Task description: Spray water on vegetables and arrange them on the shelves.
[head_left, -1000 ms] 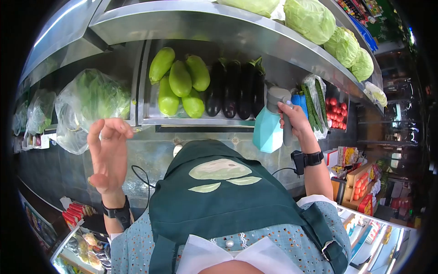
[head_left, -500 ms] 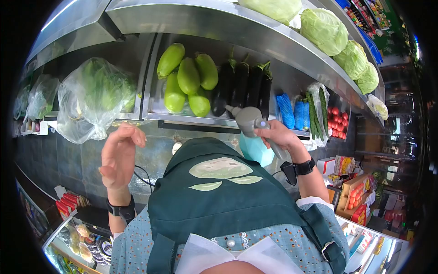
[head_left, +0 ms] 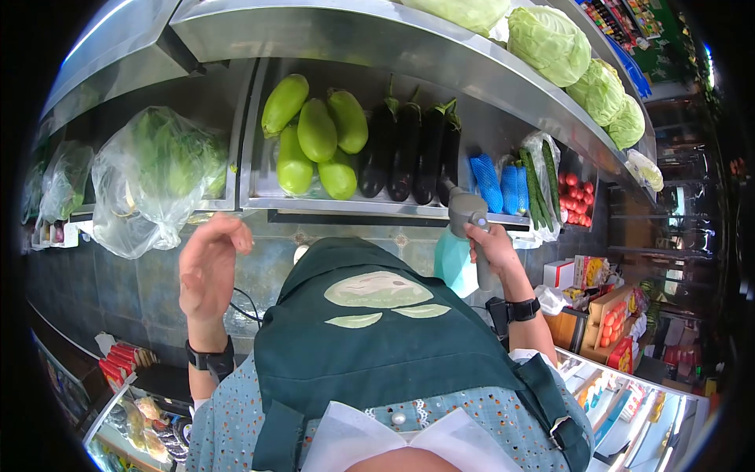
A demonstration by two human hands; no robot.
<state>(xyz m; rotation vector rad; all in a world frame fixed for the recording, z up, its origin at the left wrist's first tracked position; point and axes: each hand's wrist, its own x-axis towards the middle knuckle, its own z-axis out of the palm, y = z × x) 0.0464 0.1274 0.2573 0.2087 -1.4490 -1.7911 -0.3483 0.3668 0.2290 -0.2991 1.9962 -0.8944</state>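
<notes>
My right hand (head_left: 492, 250) is closed round the grey handle of a spray bottle (head_left: 456, 262) with a teal body. The bottle's grey nozzle points up toward the right end of a row of dark eggplants (head_left: 399, 157). To their left lie several light green, squash-like vegetables (head_left: 317, 130) in the same metal tray (head_left: 330, 204). My left hand (head_left: 211, 263) is raised empty, its fingers curved and the thumb apart. It hovers just below a clear plastic bag of leafy greens (head_left: 161, 177), apparently not gripping it.
Right of the eggplants are blue-netted produce (head_left: 501, 187), cucumbers (head_left: 536, 189) and tomatoes (head_left: 576, 197). A steel shelf (head_left: 377, 47) with cabbages (head_left: 550, 46) overhangs the tray. Boxes and red produce (head_left: 612, 324) stand at the right; a lit counter (head_left: 629, 409) is behind me.
My right hand has carried the spray bottle to the right, from the middle of the eggplants to their right end. My left hand stays raised in nearly the same place.
</notes>
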